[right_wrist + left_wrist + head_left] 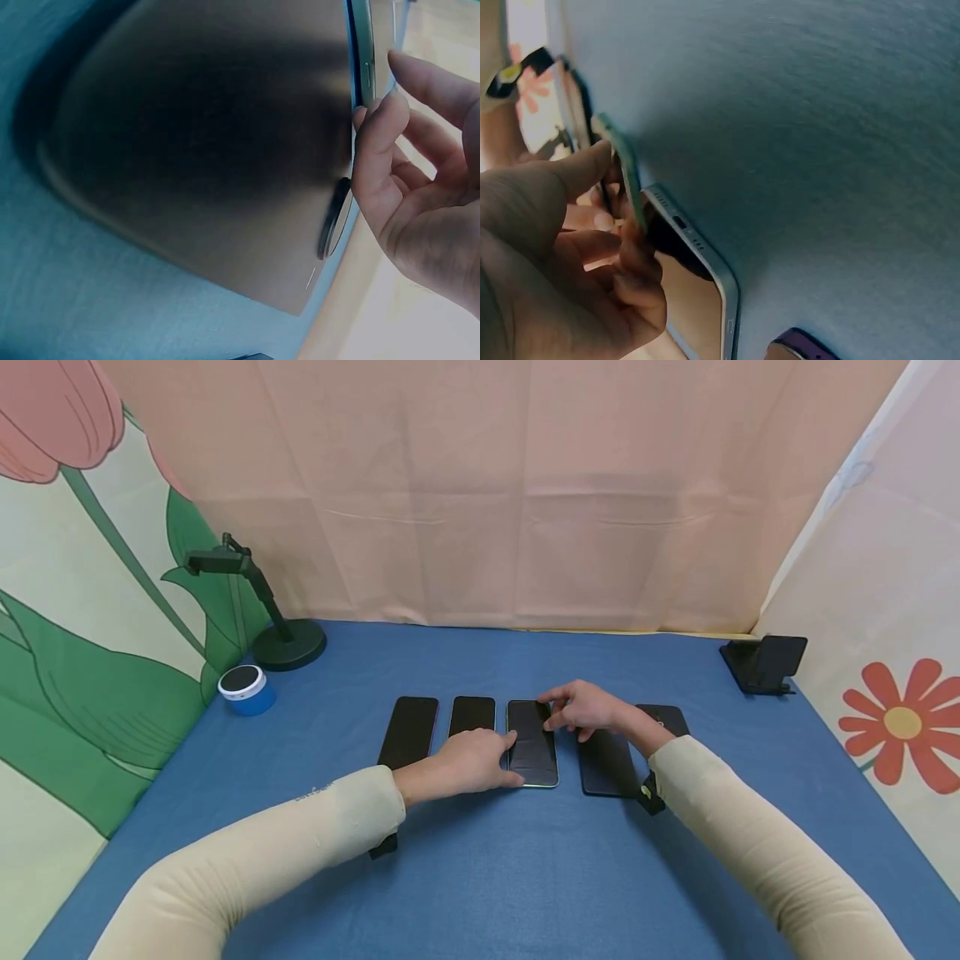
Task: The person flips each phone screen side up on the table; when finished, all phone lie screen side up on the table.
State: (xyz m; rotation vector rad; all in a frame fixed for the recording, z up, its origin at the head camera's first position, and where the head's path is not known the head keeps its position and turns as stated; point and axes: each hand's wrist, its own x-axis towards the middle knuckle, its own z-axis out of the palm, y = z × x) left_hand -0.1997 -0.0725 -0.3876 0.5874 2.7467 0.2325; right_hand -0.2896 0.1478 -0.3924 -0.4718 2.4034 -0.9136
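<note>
Head view, green-edged phone: the green-edged phone [534,752] lies on the blue cloth [480,877], third from the left in a row of phones.
Head view, left hand: the left hand [474,762] pinches that phone's left side, thumb near the lower corner, index finger higher up; its other fingers are hidden beneath it.
Head view, right hand: the right hand [585,706] has thumb and index finger parted, curled on the upper right corner.
Head view, row: the leftmost phone [408,728] is partly covered by the left forearm, and the second phone [472,713] loses its lower part behind the left hand. The fourth phone [606,767] is overlapped by the right hand and wrist; the fifth phone [667,718] shows only its upper part.
Left wrist view, grip: the thumb meets the green edge; where the fingertips end is hard to make out.
Left wrist view, cut off: the purple-edged phone [801,346] shows just a corner at the bottom border.
Right wrist view, near: a dark phone back fills much of it, blurred, its camera ring [337,219] seen aslant.
Right wrist view, fingers: fingertips touch the green edge; how firmly, I cannot tell.
</note>
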